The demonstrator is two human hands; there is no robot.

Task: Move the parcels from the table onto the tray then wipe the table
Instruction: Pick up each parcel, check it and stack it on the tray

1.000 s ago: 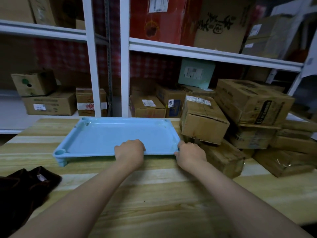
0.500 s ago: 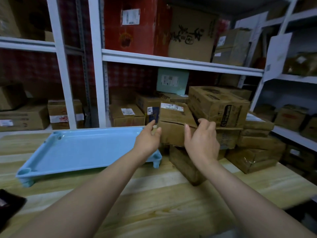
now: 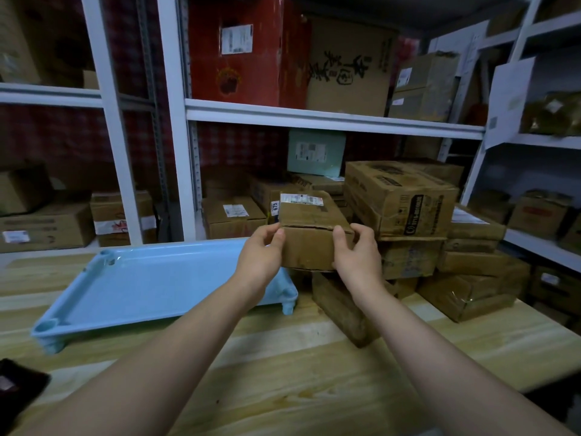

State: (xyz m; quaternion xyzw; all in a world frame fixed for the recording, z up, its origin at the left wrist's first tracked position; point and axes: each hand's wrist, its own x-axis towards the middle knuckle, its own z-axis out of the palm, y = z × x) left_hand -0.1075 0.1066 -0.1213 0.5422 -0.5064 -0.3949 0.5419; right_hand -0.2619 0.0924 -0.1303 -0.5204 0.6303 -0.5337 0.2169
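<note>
A small brown cardboard parcel (image 3: 309, 228) with a white label on top sits atop a pile of parcels at the right of the wooden table (image 3: 283, 372). My left hand (image 3: 262, 258) grips its left side and my right hand (image 3: 358, 254) grips its right side. A light blue tray (image 3: 151, 287) with short legs stands on the table to the left, with nothing in it. Under the held parcel lies a flat brown parcel (image 3: 342, 306). A large printed box (image 3: 402, 199) tops the stack further right.
More brown parcels (image 3: 471, 291) are stacked at the table's right end. A dark cloth (image 3: 19, 388) lies at the near left edge. White metal shelving (image 3: 314, 116) full of cartons stands behind the table and along the right wall.
Both hands left the tray's near rim, reached right to the pile and closed on the small top parcel. My view has turned to the right.
</note>
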